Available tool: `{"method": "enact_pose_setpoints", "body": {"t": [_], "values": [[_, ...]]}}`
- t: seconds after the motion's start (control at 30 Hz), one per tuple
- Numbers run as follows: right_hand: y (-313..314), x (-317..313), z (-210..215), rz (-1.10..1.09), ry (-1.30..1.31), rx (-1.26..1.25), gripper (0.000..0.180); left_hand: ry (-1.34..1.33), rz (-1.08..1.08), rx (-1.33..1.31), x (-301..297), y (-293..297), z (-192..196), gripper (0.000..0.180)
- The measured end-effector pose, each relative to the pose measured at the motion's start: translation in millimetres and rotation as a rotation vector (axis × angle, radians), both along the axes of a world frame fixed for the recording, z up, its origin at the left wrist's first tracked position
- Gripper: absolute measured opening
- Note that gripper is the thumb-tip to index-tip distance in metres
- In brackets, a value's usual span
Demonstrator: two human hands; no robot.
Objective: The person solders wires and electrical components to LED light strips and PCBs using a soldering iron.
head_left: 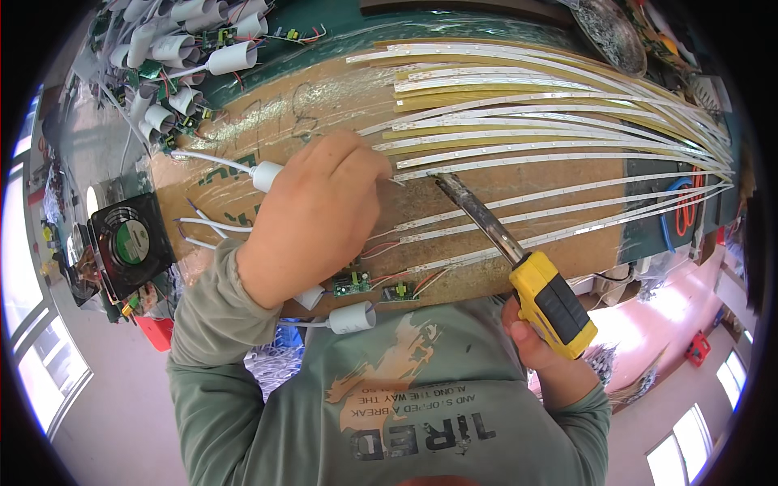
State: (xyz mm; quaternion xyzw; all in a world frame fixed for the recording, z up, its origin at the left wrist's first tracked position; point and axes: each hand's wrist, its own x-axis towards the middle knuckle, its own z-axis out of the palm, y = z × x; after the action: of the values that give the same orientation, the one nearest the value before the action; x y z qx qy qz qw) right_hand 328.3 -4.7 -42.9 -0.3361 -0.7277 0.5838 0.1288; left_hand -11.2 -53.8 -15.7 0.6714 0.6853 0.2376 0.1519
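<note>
My right hand grips a yellow and black soldering iron by its handle. The iron's metal tip rests at the end of a white LED strip. Curled close to that end is my left hand, its fingers closed on a thin wire; the fingertips are partly hidden. A white plastic sleeve on a cable lies against the back of this hand. Below are small green circuit boards with red and white wires. Another white sleeve hangs at the near table edge.
More LED strips, some yellow-backed, fan leftward from a bundle at the right. White sleeves with circuit boards are heaped at the far left. A black cooling fan stands left. Brown cardboard covers the table. Far right sits a scorched dish.
</note>
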Motion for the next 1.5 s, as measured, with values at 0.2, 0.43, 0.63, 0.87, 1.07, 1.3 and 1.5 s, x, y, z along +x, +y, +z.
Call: {"method": "enact_pose_setpoints", "body": {"t": [0.2,0.43,0.63,0.87,1.07,1.3,1.5], "values": [[1,1,1,0.031,-0.063,0.027,0.02,-0.151,0.037,-0.08,0,1,6,0.017],[-1,1,0,0.025,-0.051,0.021,0.021,-0.241,-0.003,-0.036,-4,5,5,0.012],[1,5,-2,0.085,-0.067,0.079,0.024,-0.209,0.053,-0.03,-3,1,3,0.01],[2,-2,4,0.108,-0.095,0.03,0.025,-0.095,0.068,0.016,1,3,-1,0.011],[-1,0,-1,0.052,-0.042,0.053,0.02,-0.224,0.12,-0.076,-3,4,-2,0.01],[0,0,1,0.082,-0.059,0.052,0.017,-0.241,0.044,-0.057,-4,5,1,0.01],[-2,1,0,0.06,-0.049,0.072,0.016,-0.179,0.103,-0.03,0,6,-5,0.008]]}}
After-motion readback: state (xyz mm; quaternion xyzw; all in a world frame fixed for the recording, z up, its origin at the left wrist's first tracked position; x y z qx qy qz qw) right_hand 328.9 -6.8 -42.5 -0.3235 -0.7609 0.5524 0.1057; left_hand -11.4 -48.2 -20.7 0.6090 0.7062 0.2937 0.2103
